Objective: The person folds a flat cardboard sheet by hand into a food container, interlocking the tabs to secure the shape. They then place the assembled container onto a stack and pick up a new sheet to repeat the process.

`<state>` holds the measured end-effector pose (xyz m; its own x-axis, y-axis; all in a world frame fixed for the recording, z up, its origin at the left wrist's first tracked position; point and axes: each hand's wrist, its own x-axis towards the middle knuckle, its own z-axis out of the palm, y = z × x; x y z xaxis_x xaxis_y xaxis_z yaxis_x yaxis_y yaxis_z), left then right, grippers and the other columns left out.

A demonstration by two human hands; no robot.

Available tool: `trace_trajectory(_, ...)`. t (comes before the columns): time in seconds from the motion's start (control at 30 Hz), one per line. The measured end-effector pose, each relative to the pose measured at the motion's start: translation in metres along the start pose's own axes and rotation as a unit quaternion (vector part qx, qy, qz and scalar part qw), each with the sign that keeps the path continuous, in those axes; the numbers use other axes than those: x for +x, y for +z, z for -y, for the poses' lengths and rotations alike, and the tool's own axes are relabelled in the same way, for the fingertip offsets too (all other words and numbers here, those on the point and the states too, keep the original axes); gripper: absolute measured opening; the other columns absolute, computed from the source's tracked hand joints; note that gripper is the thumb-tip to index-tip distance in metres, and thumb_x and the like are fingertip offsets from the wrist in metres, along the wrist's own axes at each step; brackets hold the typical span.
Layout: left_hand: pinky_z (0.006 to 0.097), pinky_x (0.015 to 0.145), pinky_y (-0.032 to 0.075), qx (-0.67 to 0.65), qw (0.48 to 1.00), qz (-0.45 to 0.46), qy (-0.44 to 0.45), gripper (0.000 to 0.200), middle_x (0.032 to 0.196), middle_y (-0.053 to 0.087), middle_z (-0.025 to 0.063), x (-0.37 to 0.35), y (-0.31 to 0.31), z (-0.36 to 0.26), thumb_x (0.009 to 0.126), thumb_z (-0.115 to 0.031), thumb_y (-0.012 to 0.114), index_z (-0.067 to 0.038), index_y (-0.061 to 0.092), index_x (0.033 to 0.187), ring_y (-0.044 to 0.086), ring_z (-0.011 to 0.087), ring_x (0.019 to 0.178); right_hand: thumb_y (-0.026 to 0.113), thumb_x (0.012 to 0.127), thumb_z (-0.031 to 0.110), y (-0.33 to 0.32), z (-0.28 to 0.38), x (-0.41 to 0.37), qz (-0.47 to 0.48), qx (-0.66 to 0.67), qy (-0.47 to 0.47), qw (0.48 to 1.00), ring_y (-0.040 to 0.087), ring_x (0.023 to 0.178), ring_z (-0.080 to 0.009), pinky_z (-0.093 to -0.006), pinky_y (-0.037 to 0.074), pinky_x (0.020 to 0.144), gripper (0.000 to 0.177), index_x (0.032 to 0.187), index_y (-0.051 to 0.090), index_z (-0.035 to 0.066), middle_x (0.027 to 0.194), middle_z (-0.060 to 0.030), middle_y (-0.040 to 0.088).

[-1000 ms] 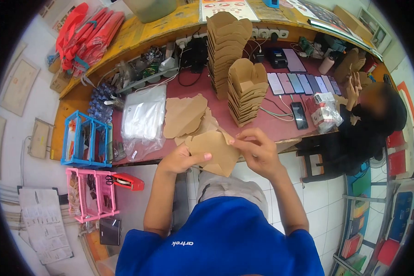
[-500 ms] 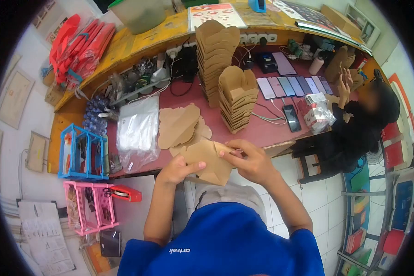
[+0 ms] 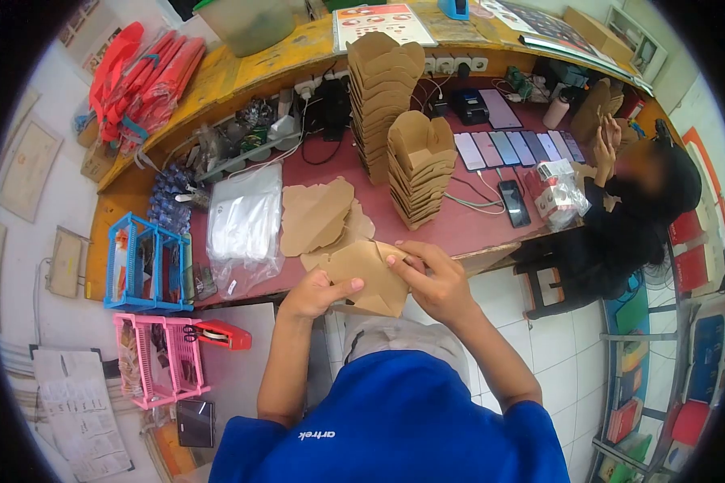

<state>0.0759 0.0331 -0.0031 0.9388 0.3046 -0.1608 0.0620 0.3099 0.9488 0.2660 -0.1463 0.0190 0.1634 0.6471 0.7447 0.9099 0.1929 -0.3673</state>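
Note:
Between my hands, just off the table's front edge, is a partly folded brown cardboard box [image 3: 370,278]. My left hand [image 3: 318,294] grips its left side, thumb flat on the outer face. At the upper right corner my right hand [image 3: 433,278] pinches a flap, the fingertips partly hidden behind the card. Flat cardboard blanks [image 3: 318,213] lie on the table right behind the box. Beyond them, a shorter stack of folded boxes [image 3: 419,177] stands in front of a taller stack [image 3: 383,105].
Clear plastic bags [image 3: 244,213] lie left of the blanks on the red table [image 3: 475,229]. A row of phones [image 3: 515,149] and a black phone [image 3: 513,203] are at right. Another person [image 3: 636,201] sits there, hands raised. Blue [image 3: 145,266] and pink [image 3: 159,358] baskets stand at left.
The view has shifted slightly. Both hands still hold the box, its upper right flap a little changed under my right fingers. The other person's hands have moved slightly.

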Motion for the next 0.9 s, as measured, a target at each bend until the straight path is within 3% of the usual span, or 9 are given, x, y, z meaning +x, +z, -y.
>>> trace_trajectory(0.2,0.0317,0.094,0.053,0.009,0.999,-0.001,0.034,0.042,0.123,0.07,0.0039,-0.001,0.003,0.001,0.1,-0.017,0.074,0.0,0.062,0.137,0.065,0.0137,0.11,0.072,0.083,-0.002,0.006,0.009,-0.001,-0.044,0.014,0.037,0.998,0.072,0.094,-0.0295,-0.0368,0.061,0.074,0.037,0.116,0.079,0.012,0.114,-0.0133,0.073)
trace_trajectory(0.27,0.037,0.108,0.047,0.013,0.999,-0.001,-0.039,0.054,0.139,0.064,0.0098,0.001,-0.008,0.005,0.099,-0.012,0.073,0.003,0.053,0.147,0.06,0.021,0.128,0.071,0.083,-0.006,0.006,0.014,-0.001,-0.051,0.01,0.06,0.997,0.073,0.093,-0.0313,-0.0376,0.061,0.075,0.035,0.112,0.081,0.01,0.111,-0.0152,0.073)
trace_trajectory(0.4,0.0373,0.108,0.048,0.011,0.999,0.022,-0.027,0.053,0.139,0.064,0.0099,0.003,-0.01,0.011,0.099,-0.011,0.073,0.002,0.053,0.146,0.06,0.0213,0.128,0.07,0.081,-0.006,0.012,0.02,-0.007,-0.073,-0.038,0.107,0.991,0.073,0.09,-0.0298,-0.0364,0.061,0.074,0.038,0.113,0.081,0.011,0.112,-0.015,0.073)
trace_trajectory(0.5,0.0382,0.108,0.048,0.046,0.998,0.017,-0.042,0.053,0.139,0.064,0.0099,0.004,-0.014,0.018,0.098,-0.009,0.073,0.002,0.053,0.146,0.06,0.0219,0.128,0.072,0.079,-0.006,0.006,0.018,-0.012,-0.086,-0.016,0.042,0.995,0.071,0.085,-0.0277,-0.0364,0.059,0.07,0.043,0.119,0.079,0.01,0.113,-0.0149,0.073)
trace_trajectory(0.6,0.0392,0.109,0.048,-0.005,1.0,0.01,-0.016,0.053,0.138,0.065,0.0101,-0.001,0.001,0.009,0.098,-0.009,0.074,0.001,0.054,0.146,0.062,0.0227,0.127,0.073,0.079,-0.005,0.0,0.015,-0.018,-0.045,-0.012,0.034,0.998,0.07,0.084,-0.0279,-0.0369,0.058,0.07,0.047,0.122,0.077,0.011,0.114,-0.0151,0.073)
trace_trajectory(0.8,0.0398,0.108,0.049,-0.013,0.998,0.0,-0.062,0.051,0.136,0.066,0.0107,0.004,0.011,0.007,0.098,-0.01,0.074,0.002,0.056,0.144,0.063,0.0242,0.126,0.071,0.078,-0.007,-0.008,0.001,-0.036,-0.02,-0.014,-0.014,1.0,0.071,0.088,-0.0296,-0.0389,0.058,0.072,0.047,0.121,0.077,0.011,0.116,-0.0161,0.072)
trace_trajectory(0.9,0.0356,0.107,0.049,-0.006,0.996,0.044,-0.076,0.049,0.137,0.066,0.0069,0.005,0.011,0.012,0.1,-0.013,0.072,0.001,0.057,0.144,0.062,0.0181,0.124,0.071,0.079,-0.006,-0.013,0.001,-0.042,0.002,0.003,0.002,1.0,0.072,0.094,-0.0313,-0.0396,0.06,0.077,0.045,0.12,0.077,0.011,0.119,-0.0155,0.072)
